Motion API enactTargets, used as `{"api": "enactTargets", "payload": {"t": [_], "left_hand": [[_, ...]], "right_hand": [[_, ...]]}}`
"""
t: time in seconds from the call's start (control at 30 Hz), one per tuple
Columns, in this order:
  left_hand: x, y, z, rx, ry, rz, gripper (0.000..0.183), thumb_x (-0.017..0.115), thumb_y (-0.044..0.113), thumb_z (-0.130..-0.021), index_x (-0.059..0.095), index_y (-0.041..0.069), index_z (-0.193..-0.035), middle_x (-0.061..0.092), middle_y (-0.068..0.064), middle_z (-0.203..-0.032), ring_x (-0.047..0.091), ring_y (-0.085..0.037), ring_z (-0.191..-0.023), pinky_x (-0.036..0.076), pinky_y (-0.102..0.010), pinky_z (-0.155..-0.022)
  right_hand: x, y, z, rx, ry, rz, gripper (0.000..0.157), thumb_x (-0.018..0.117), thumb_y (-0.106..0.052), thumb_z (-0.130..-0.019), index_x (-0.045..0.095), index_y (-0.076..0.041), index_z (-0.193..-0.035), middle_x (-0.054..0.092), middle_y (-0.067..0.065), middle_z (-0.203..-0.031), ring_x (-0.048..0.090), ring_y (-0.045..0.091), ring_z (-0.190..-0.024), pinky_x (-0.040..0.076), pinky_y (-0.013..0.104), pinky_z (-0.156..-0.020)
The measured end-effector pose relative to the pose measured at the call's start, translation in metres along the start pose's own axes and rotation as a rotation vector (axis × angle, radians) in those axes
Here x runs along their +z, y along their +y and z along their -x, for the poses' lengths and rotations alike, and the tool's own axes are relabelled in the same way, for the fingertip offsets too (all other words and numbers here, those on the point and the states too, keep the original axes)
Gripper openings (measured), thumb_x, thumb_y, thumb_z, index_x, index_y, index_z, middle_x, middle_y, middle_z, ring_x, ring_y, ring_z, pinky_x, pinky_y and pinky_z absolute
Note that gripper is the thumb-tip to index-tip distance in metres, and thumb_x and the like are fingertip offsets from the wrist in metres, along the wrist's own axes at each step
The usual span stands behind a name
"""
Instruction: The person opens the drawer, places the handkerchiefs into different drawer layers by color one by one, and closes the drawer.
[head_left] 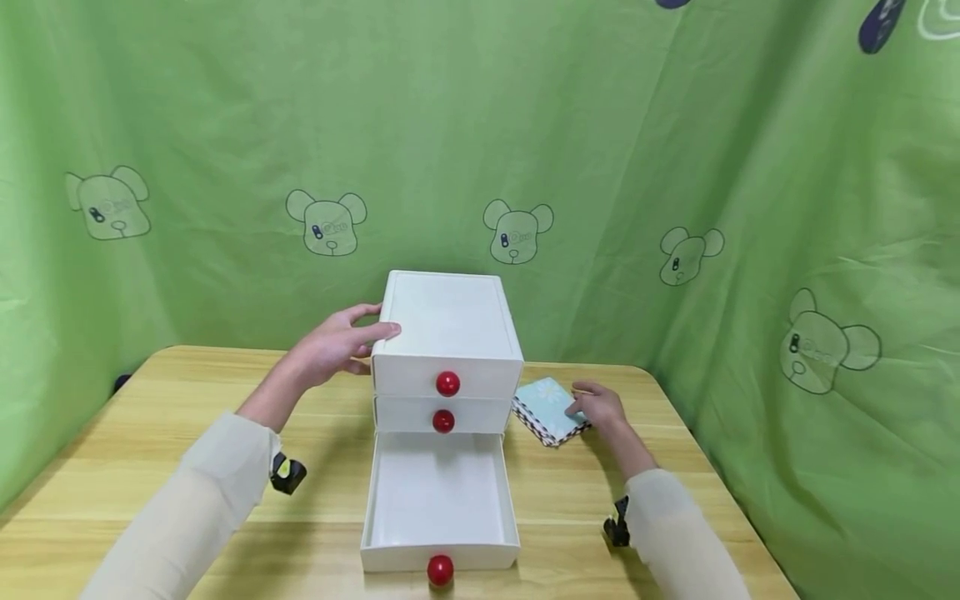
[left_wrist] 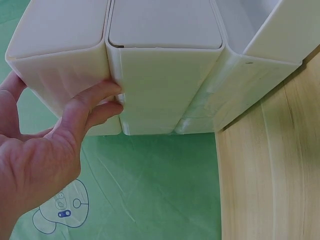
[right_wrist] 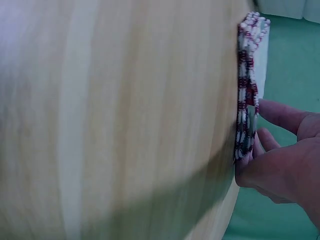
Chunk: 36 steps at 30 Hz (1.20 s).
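Note:
A white cabinet [head_left: 450, 317] with three stacked drawers and red round knobs stands on the table. Its bottom drawer [head_left: 438, 492] is pulled out, with bare white inside; the upper two are closed. My left hand [head_left: 341, 342] rests at the cabinet's upper left, thumb on the top edge. In the left wrist view, the fingers [left_wrist: 102, 102] lie against its side wall. To the cabinet's right lies a light-blue folded cloth [head_left: 546, 406] with a flower and checked edging. My right hand [head_left: 602, 407] pinches the cloth's right edge, thumb on top; its layered edge [right_wrist: 246, 90] shows in the right wrist view.
The wooden table [head_left: 315, 533] ends at a green curtain [head_left: 420, 125] with printed bear heads behind and to the right. The open drawer's front, with its red knob [head_left: 440, 570], juts toward me between my two arms.

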<state>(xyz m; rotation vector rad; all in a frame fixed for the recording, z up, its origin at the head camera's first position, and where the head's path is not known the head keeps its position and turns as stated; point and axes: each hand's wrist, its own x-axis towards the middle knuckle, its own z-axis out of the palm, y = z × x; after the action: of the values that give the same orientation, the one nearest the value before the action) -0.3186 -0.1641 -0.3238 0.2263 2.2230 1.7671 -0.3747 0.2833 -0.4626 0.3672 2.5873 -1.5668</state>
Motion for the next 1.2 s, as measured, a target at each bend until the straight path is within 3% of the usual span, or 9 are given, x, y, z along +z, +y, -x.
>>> {"api": "enactTargets", "payload": {"t": [0.27,0.47,0.73,1.03,1.13,1.2], "left_hand": [[0.000,0.000,0.000,-0.005,0.002,0.007,0.090,0.066,0.041,-0.097,0.012,0.013,-0.164,0.048,-0.023,-0.151,0.051,-0.044,-0.136,0.054,-0.051,-0.104],[0.001,-0.002,-0.002,0.001,-0.005,0.000,0.091,0.066,0.041,-0.097,0.011,0.013,-0.164,0.048,-0.024,-0.151,0.049,-0.045,-0.138,0.053,-0.052,-0.106],[0.000,-0.002,-0.001,0.002,0.000,-0.002,0.091,0.066,0.040,-0.098,0.010,0.013,-0.164,0.047,-0.024,-0.152,0.048,-0.045,-0.138,0.053,-0.052,-0.106],[0.001,-0.002,-0.001,0.005,-0.001,-0.005,0.091,0.066,0.041,-0.097,0.011,0.013,-0.164,0.047,-0.024,-0.152,0.048,-0.045,-0.138,0.053,-0.052,-0.106],[0.000,-0.002,-0.002,0.005,-0.003,-0.004,0.091,0.066,0.041,-0.097,0.011,0.013,-0.164,0.048,-0.024,-0.151,0.049,-0.044,-0.138,0.053,-0.052,-0.106],[0.000,-0.002,-0.002,0.005,-0.004,-0.003,0.091,0.066,0.041,-0.097,0.011,0.013,-0.164,0.047,-0.024,-0.152,0.049,-0.044,-0.138,0.053,-0.052,-0.106]], "right_hand": [[0.001,0.001,-0.001,0.005,0.017,0.090,0.063,0.065,-0.001,-0.086,0.051,-0.006,-0.147,0.038,0.026,-0.157,0.034,0.045,-0.144,0.035,0.054,-0.119],[-0.002,0.004,0.003,0.000,-0.020,0.114,0.064,0.066,-0.003,-0.085,0.050,-0.004,-0.147,0.034,0.030,-0.157,0.033,0.047,-0.143,0.032,0.058,-0.120],[-0.005,0.007,0.003,-0.038,-0.056,0.158,0.064,0.073,-0.006,-0.081,0.053,0.005,-0.140,0.045,0.031,-0.149,0.045,0.046,-0.134,0.040,0.055,-0.115],[-0.012,0.003,0.008,-0.040,-0.084,0.206,0.058,0.072,-0.012,-0.085,0.056,0.004,-0.138,0.047,0.030,-0.149,0.043,0.044,-0.138,0.037,0.055,-0.118],[-0.016,0.000,0.010,-0.044,-0.101,0.206,0.057,0.072,-0.013,-0.085,0.056,0.004,-0.138,0.050,0.029,-0.145,0.048,0.041,-0.133,0.044,0.051,-0.112],[-0.018,-0.001,0.012,-0.044,-0.120,0.197,0.057,0.071,-0.013,-0.086,0.056,0.004,-0.138,0.056,0.029,-0.134,0.054,0.037,-0.121,0.051,0.044,-0.100]]}}
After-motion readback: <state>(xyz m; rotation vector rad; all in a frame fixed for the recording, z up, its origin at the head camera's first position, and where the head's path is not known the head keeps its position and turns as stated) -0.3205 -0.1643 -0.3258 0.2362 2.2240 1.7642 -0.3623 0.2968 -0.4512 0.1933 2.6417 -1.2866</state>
